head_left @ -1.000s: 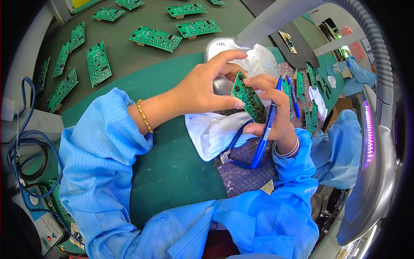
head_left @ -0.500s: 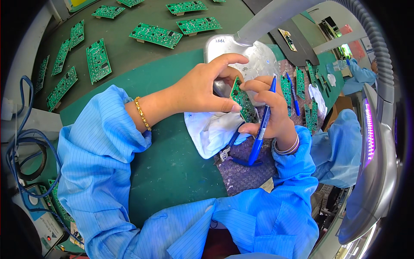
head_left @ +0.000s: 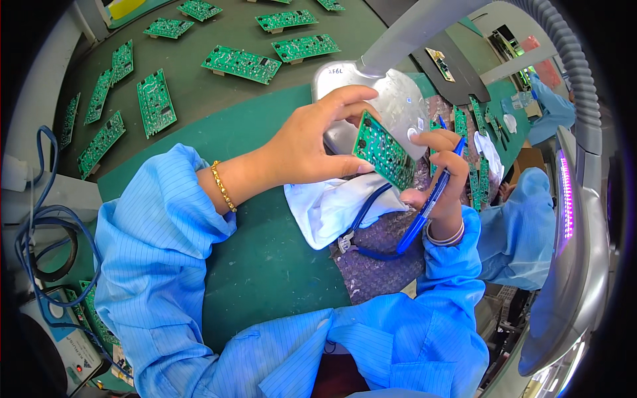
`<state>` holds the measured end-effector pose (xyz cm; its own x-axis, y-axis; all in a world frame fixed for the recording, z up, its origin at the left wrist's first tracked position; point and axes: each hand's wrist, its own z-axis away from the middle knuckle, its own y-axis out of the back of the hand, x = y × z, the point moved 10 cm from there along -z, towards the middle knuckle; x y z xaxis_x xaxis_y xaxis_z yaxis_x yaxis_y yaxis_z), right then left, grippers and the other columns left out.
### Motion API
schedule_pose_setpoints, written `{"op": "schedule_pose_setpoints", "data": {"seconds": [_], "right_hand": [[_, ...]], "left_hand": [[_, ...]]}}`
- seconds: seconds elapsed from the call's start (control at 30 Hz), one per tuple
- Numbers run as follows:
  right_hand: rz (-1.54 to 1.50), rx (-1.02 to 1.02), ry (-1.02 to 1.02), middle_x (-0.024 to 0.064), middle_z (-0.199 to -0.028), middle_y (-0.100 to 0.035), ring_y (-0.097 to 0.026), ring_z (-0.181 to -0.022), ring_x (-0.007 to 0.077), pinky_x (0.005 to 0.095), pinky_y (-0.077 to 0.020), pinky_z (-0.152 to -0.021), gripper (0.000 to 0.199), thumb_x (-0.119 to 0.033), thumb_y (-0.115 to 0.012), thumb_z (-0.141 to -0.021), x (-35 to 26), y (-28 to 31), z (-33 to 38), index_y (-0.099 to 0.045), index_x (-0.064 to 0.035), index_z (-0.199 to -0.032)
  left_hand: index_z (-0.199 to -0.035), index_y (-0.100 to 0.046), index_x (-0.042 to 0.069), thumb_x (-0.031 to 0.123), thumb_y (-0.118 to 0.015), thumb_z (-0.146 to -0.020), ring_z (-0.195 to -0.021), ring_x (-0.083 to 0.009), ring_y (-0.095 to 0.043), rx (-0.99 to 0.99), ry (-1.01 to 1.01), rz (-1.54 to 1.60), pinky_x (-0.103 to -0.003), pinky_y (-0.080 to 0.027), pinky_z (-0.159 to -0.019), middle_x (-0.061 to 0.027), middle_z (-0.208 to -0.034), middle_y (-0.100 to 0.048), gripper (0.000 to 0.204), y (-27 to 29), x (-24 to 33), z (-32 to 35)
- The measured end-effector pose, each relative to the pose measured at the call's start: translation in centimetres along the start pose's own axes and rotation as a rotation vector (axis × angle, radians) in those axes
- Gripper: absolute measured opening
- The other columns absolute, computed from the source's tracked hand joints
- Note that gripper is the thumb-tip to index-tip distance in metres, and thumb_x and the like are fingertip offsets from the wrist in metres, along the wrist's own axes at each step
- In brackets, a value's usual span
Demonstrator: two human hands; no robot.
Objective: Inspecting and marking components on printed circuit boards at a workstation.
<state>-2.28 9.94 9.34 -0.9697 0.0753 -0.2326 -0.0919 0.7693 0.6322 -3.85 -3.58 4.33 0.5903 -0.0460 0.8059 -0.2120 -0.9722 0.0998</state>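
Observation:
My left hand (head_left: 325,139) grips a green circuit board (head_left: 383,154) by its left end, thumb below and fingers above. The board is tilted, with its soldered, component-studded face toward me. Around a blue pen (head_left: 431,199) the fingers of my right hand (head_left: 443,174) are closed; the thumb and a fingertip also reach the board's right end. Under the hands lie a white cloth (head_left: 315,212) and a dark cable with a metal clip (head_left: 345,241) on purple bubble wrap (head_left: 378,275). Behind the board stands the silver lamp base (head_left: 338,83).
Several green boards (head_left: 156,103) are spread over the dark mat at the far left and back. More boards (head_left: 479,179) lie at right beside a white glove. A lamp head (head_left: 564,265) hangs at far right, near another person's blue sleeve (head_left: 521,229). Blue cables (head_left: 50,219) coil at left.
The board has turned so its face shows more broadly. My right hand has shifted right and slightly down, with the pen tilting further to the right.

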Motion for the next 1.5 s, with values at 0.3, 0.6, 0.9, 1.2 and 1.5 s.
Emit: {"op": "schedule_pose_setpoints", "data": {"seconds": [0.3,0.6,0.9,1.2,1.5], "right_hand": [[-0.058,0.003,-0.155,0.021,-0.108,-0.048,-0.047,-0.097,0.0328,0.042,-0.037,-0.083,0.054,-0.025,-0.072,-0.063,2.3,0.3,1.4,-0.038,-0.0073,-0.1],[-0.239,0.13,-0.168,0.0232,-0.105,-0.044,-0.046,-0.094,0.0295,0.0407,-0.0358,-0.084,0.054,-0.016,-0.071,-0.064,2.1,1.0,1.7,-0.028,-0.0103,-0.095],[-0.33,0.166,-0.199,0.0239,-0.107,-0.04,-0.045,-0.096,0.0288,0.0411,-0.0352,-0.085,0.054,-0.016,-0.071,-0.064,2.0,1.1,1.8,-0.027,-0.0114,-0.096],[-0.239,0.19,-0.079,0.0255,-0.111,-0.04,-0.046,-0.098,0.0309,0.0405,-0.0369,-0.084,0.058,-0.018,-0.072,-0.064,1.6,1.9,2.2,-0.028,-0.0121,-0.102],[-0.235,0.228,-0.047,0.0264,-0.112,-0.039,-0.046,-0.1,0.0312,0.0394,-0.0398,-0.084,0.059,-0.014,-0.073,-0.063,1.6,2.4,2.2,-0.029,-0.0115,-0.102]], "left_hand": [[-0.121,-0.031,0.003,0.023,-0.068,-0.067,-0.11,-0.0217,-0.043,0.123,-0.01,0.132,-0.032,-0.032,-0.091,-0.0138,-0.115,-0.046,0.069,1.5,0.8,0.2],[-0.119,-0.034,0.004,0.028,-0.069,-0.063,-0.102,-0.025,-0.045,0.053,-0.104,-0.172,-0.034,-0.033,-0.09,-0.0101,-0.112,-0.048,0.07,1.3,1.1,0.5],[-0.117,-0.036,0.004,0.027,-0.07,-0.061,-0.098,-0.0264,-0.045,0.068,-0.214,-0.295,-0.035,-0.035,-0.085,-0.0094,-0.109,-0.05,0.069,1.2,2.8,0.6],[-0.116,-0.037,0.004,0.025,-0.07,-0.062,-0.098,-0.027,-0.045,0.066,-0.306,-0.39,-0.036,-0.035,-0.085,-0.0087,-0.109,-0.05,0.067,1.0,4.1,0.8],[-0.116,-0.037,0.004,0.024,-0.07,-0.062,-0.098,-0.0284,-0.045,0.045,-0.342,-0.479,-0.037,-0.035,-0.085,-0.0094,-0.11,-0.048,0.066,0.7,4.5,0.8]]}}
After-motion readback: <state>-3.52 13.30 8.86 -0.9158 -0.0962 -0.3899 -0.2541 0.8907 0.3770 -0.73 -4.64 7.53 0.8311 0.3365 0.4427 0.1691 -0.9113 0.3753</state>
